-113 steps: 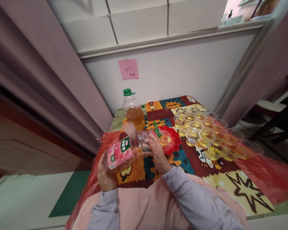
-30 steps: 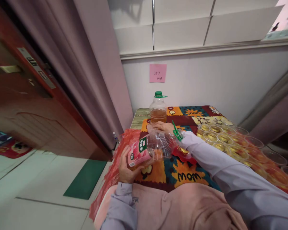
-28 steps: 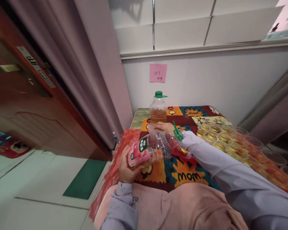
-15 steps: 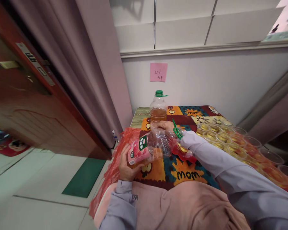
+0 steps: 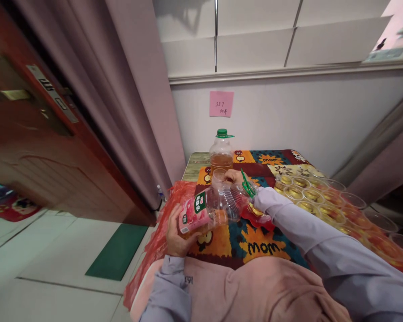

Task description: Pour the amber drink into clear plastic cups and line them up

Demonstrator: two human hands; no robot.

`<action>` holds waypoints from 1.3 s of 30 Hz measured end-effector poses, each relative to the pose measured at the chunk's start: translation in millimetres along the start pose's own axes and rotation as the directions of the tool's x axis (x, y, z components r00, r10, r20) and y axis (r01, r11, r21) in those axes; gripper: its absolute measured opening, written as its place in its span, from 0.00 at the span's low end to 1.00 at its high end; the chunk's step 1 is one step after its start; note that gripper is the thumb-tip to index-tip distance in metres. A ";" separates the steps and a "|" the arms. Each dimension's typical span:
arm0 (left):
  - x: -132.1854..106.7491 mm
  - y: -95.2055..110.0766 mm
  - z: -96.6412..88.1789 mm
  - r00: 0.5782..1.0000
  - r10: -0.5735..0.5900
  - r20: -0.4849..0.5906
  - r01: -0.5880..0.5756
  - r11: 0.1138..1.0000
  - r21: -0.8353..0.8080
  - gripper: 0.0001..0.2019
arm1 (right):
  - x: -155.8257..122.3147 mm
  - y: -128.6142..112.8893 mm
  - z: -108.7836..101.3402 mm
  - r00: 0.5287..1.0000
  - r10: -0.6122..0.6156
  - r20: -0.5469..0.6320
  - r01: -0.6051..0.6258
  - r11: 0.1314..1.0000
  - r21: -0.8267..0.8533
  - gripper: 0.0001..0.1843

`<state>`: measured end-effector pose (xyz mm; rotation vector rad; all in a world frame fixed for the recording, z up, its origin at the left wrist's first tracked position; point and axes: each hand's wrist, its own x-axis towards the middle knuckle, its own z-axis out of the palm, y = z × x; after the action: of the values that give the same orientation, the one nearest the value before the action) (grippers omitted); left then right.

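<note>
My left hand (image 5: 178,232) is wrapped round the lower part of a large clear plastic bottle (image 5: 195,211) with a pink label. The bottle lies tilted, its ridged shoulder to the right. Behind it, my right hand (image 5: 234,175) has its fingers closed on the side of a clear plastic cup (image 5: 218,178); the bottle partly hides the cup. A green strap (image 5: 247,184) shows at my right wrist, near the bottle's neck. Just beyond the cup stands an upright bottle of amber liquid (image 5: 221,157) with a green cap. Beneath my right forearm is a red plastic item (image 5: 258,218).
Several clear cups with yellow contents (image 5: 305,192) crowd the table's right side. A patterned mat (image 5: 258,241) covers the table. Red plastic film (image 5: 164,228) hangs over the left edge. A pink note (image 5: 221,103) is on the wall; a wooden door (image 5: 53,147) stands left.
The view has tipped very slightly upward. Both hands stay nearly in place on the bottle and cup.
</note>
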<state>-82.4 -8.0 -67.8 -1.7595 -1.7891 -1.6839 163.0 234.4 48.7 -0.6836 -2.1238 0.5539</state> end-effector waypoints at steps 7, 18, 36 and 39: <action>0.4 1.5 -0.3 0.999 -0.026 0.022 0.026 1.000 -0.018 0.52 | 1.9 3.0 -7.7 0.998 -0.034 0.044 0.032 0.999 0.043 0.07; 4.8 -1.3 2.3 1.000 0.009 -0.007 -0.009 1.000 -0.017 0.50 | -18.5 -4.5 -79.6 0.901 0.074 -0.427 -0.031 0.994 0.106 0.10; 9.5 -3.9 4.7 1.000 0.019 -0.004 -0.019 0.999 -0.028 0.50 | -90.6 -2.4 -112.1 0.934 0.101 -0.344 -0.139 0.987 -0.086 0.07; 9.3 -0.9 4.2 1.000 -0.013 -0.006 0.013 1.000 -0.025 0.49 | -69.5 4.9 -87.7 0.939 0.103 -0.327 -0.117 0.993 -0.021 0.09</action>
<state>-83.5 1.1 -63.2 -1.7545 -1.7891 -1.7223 271.4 206.9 56.0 -0.8589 -1.7994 0.4248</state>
